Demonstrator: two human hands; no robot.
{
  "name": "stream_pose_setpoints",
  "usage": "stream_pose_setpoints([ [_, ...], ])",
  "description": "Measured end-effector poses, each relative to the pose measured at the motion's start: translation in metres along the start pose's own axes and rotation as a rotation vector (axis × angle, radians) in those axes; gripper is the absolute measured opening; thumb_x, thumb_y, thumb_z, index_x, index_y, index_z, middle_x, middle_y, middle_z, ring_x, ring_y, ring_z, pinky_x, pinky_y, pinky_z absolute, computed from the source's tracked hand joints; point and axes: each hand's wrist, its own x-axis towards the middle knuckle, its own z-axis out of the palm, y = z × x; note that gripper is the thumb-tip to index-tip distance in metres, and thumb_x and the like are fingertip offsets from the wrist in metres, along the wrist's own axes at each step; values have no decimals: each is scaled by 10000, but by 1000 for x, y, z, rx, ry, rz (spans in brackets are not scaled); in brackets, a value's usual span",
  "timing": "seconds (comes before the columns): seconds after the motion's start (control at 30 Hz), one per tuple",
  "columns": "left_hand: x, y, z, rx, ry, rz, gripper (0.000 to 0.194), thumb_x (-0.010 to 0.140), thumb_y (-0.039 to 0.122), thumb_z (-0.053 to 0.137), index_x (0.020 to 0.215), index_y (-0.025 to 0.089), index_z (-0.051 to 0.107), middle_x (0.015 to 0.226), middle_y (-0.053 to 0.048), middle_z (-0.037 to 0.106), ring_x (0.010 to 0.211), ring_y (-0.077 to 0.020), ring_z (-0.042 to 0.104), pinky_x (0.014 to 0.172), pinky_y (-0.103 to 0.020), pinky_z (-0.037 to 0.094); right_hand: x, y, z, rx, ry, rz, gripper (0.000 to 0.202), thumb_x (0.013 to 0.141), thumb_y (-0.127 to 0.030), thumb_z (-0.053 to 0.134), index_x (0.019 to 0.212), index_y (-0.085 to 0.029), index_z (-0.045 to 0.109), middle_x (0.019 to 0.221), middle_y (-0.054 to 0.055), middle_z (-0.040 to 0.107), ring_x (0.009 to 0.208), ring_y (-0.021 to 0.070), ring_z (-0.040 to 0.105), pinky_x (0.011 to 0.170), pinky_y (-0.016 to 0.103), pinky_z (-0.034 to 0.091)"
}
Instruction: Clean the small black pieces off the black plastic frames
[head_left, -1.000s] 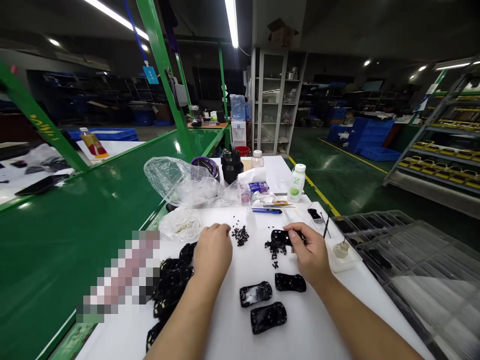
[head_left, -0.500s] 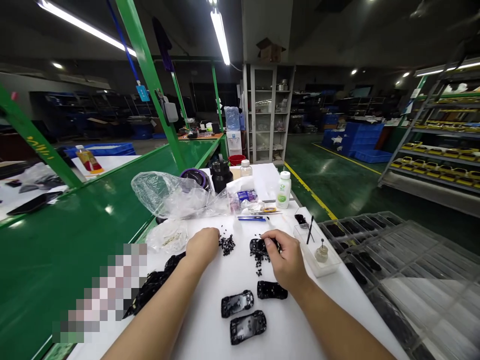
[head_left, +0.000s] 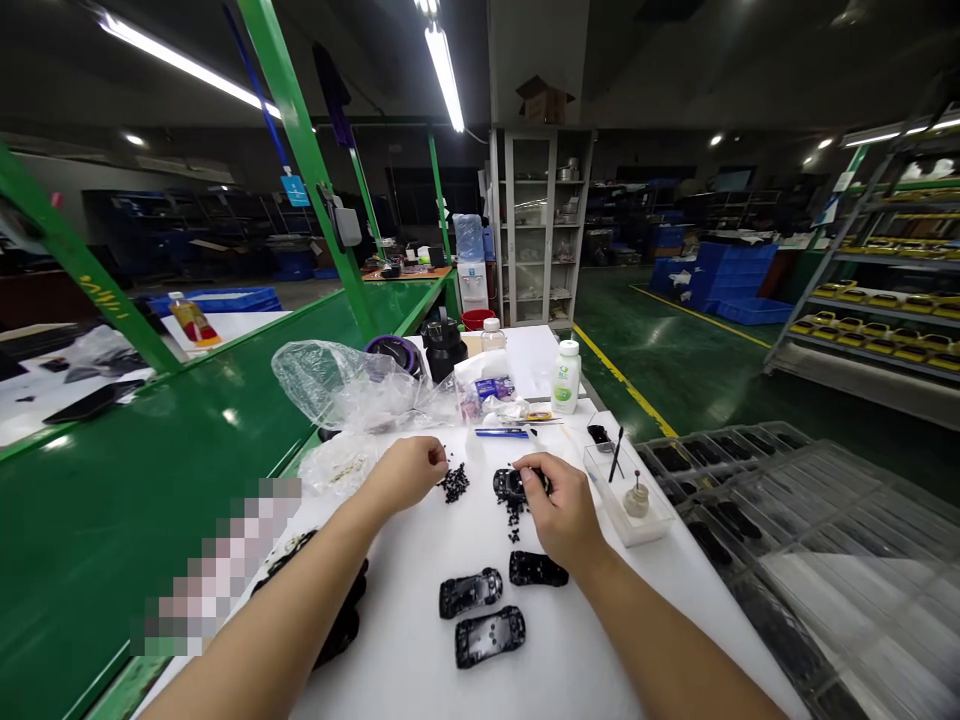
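My right hand (head_left: 559, 505) is closed on a black toy car shell (head_left: 508, 484), which it holds low over a scatter of small black parts (head_left: 514, 520). To the left, my left hand (head_left: 411, 472) has its fingertips pinched together, and whatever they hold is too small to make out. Just beside those fingertips is a loose pile of small black parts (head_left: 455, 484). Nearer to me lie three more black car shells: one (head_left: 538, 569) close to my right wrist, another (head_left: 470, 593) left of it, and a third (head_left: 490, 637) in front.
A clear tray (head_left: 637, 515) with a small jar and a brush stands at the right. Behind are a blue cutter (head_left: 502, 433), a white bottle (head_left: 566, 377) and crumpled plastic bags (head_left: 345, 385). Black parts (head_left: 345, 625) lie under my left forearm. Clear trays (head_left: 750, 500) flank the table's right edge.
My left hand has shifted slightly, and its pinched fingertips now show beside the small-parts pile. My right hand still holds the car shell. The view has shifted a little.
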Motion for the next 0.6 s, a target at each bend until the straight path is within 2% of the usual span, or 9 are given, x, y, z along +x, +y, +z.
stream_pose_setpoints([
  [0.07, -14, 10, -4, -226, -17, 42, 207, 754, 385, 705, 728, 190, 642, 651, -3, 611, 596, -150, 531, 569, -272, 395, -1, 1, 1, 28, 36, 60, 171, 886, -241, 557, 950, -192, 708, 810, 37, 702, 769, 217, 687, 724, 326, 534],
  [0.13, -29, 22, 2, -466, -28, 79, 265, 741, 458, 689, 776, 198, 651, 697, -8, 639, 630, -148, 545, 590, -262, 406, -2, 1, 3, 80, 78, 128, 192, 902, -292, 565, 988, -188, 702, 767, 33, 695, 652, 199, 692, 612, 300, 551],
  [0.2, -41, 32, 16, -684, -4, 91, 318, 734, 505, 681, 812, 200, 639, 769, -16, 656, 675, -140, 557, 642, -259, 432, -2, 1, 5, 149, 115, 183, 227, 915, -342, 563, 1019, -181, 686, 796, 40, 702, 616, 188, 701, 563, 281, 571],
  [0.27, -48, 38, 35, -854, 32, 71, 331, 728, 506, 694, 829, 196, 634, 795, -20, 653, 686, -130, 550, 659, -253, 433, -2, 1, 8, 212, 142, 219, 249, 913, -375, 575, 1025, -174, 671, 850, 53, 711, 654, 190, 719, 602, 286, 606],
  [0.37, -51, 37, 58, -1033, 72, 20, 320, 716, 477, 730, 820, 187, 645, 847, -35, 661, 732, -133, 558, 667, -247, 426, -2, 0, 11, 260, 151, 254, 254, 880, -388, 631, 988, -162, 670, 837, 54, 708, 653, 190, 721, 636, 304, 631],
  [0.43, -49, 31, 66, -1116, 82, -6, 317, 709, 468, 746, 817, 185, 655, 905, -47, 675, 777, -146, 572, 681, -251, 430, -3, -2, 12, 264, 136, 269, 247, 863, -379, 658, 967, -155, 678, 828, 55, 702, 636, 187, 716, 636, 311, 638],
  [0.5, -48, 25, 68, -1174, 77, -12, 303, 697, 445, 775, 812, 185, 670, 913, -47, 682, 794, -153, 577, 689, -254, 428, -4, -3, 13, 258, 118, 279, 233, 857, -362, 669, 960, -154, 689, 833, 58, 698, 641, 186, 714, 645, 317, 642],
  [0.6, -47, 18, 65, -1214, 36, -6, 261, 685, 397, 809, 786, 186, 694, 814, -26, 673, 764, -151, 571, 682, -252, 411, -6, -2, 14, 236, 100, 275, 206, 856, -336, 672, 953, -158, 706, 841, 62, 694, 647, 186, 713, 636, 311, 645],
])
